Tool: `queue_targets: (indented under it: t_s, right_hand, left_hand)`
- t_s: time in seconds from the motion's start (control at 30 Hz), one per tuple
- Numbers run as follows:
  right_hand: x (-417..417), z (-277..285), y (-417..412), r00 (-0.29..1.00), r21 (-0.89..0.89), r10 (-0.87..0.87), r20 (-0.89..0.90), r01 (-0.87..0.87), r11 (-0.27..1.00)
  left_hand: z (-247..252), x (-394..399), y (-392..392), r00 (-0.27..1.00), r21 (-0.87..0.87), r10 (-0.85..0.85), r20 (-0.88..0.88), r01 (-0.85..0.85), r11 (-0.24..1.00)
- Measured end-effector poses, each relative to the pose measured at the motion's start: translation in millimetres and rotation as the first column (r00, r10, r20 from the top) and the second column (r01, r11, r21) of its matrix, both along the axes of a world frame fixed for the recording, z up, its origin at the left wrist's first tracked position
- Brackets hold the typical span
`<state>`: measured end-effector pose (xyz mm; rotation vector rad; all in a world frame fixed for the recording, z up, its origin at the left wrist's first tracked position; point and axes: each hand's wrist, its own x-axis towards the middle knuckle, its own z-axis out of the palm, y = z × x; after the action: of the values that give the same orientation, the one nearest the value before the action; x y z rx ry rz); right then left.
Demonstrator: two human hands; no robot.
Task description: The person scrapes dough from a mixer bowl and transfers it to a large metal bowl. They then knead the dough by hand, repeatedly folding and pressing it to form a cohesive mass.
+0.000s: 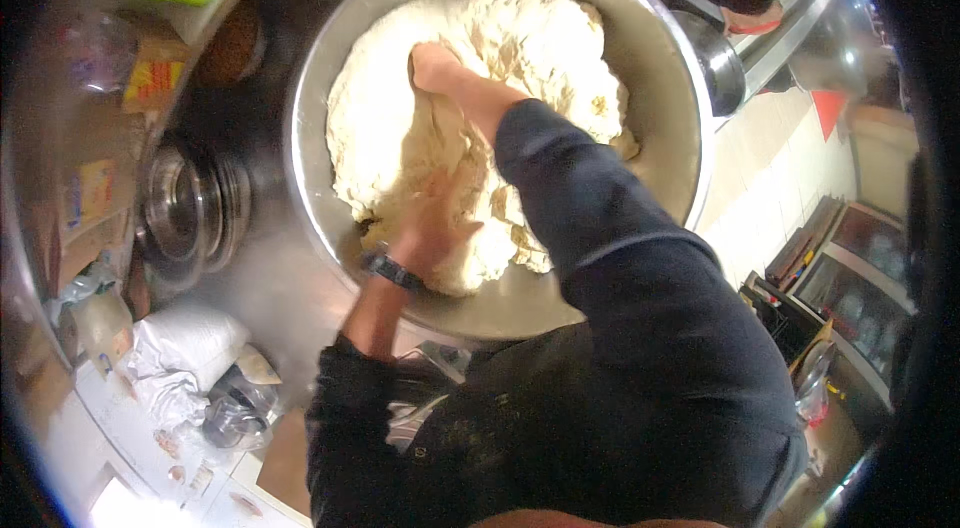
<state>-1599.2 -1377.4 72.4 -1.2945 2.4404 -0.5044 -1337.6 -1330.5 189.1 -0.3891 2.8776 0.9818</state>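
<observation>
A large mass of pale dough [525,40] fills much of a wide round metal bowl [660,153]. My right hand [439,70] presses into the upper middle of the dough, its fingers sunk or folded out of sight. Nearer to me, my left hand [439,224] lies against the shaded lower part of the dough, fingers spread and somewhat blurred. A dark wristwatch [392,271] is on the left wrist. Strong light washes out the dough's left side.
Metal lids or bowls [184,209] stand left of the big bowl. White plastic sacks [184,348] lie at the lower left, near packages on a shelf. A dark pot [712,63] is at the upper right, and a rack [855,288] stands at the right.
</observation>
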Motion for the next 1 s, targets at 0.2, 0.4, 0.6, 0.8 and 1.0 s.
queue_targets:
  t_s: [0.2, 0.4, 0.6, 0.8, 1.0]
  right_hand:
    - [-58.1, 170.6, 146.8, 0.734, 0.096, -0.095, 0.673, 0.041, 0.995]
    - [-54.3, 65.6, 212.4, 0.911, 0.452, -0.407, 0.063, 0.337, 0.826]
    - [-78.6, 47.0, 154.8, 0.786, 0.322, -0.607, 0.121, 0.547, 0.773]
    - [-108.3, 38.2, 98.6, 0.963, 0.204, -0.25, 0.104, 0.226, 0.953]
    - [-97.5, 35.2, -9.5, 0.99, 0.219, 0.105, 0.097, -0.124, 0.968]
  left_hand:
    - [79.0, -41.0, -119.9, 0.835, -0.209, 0.12, 0.537, -0.007, 0.978]
    - [17.6, -70.4, -147.6, 0.627, 0.222, -0.166, 0.761, -0.012, 0.975]
    - [14.0, -47.5, -115.6, 0.54, 0.228, -0.09, 0.837, -0.194, 0.954]
    - [8.0, -17.8, -10.9, 0.577, 0.288, 0.011, 0.817, -0.424, 0.859]
    - [-8.5, -40.8, 84.8, 0.56, 0.534, 0.172, 0.81, -0.827, 0.179]
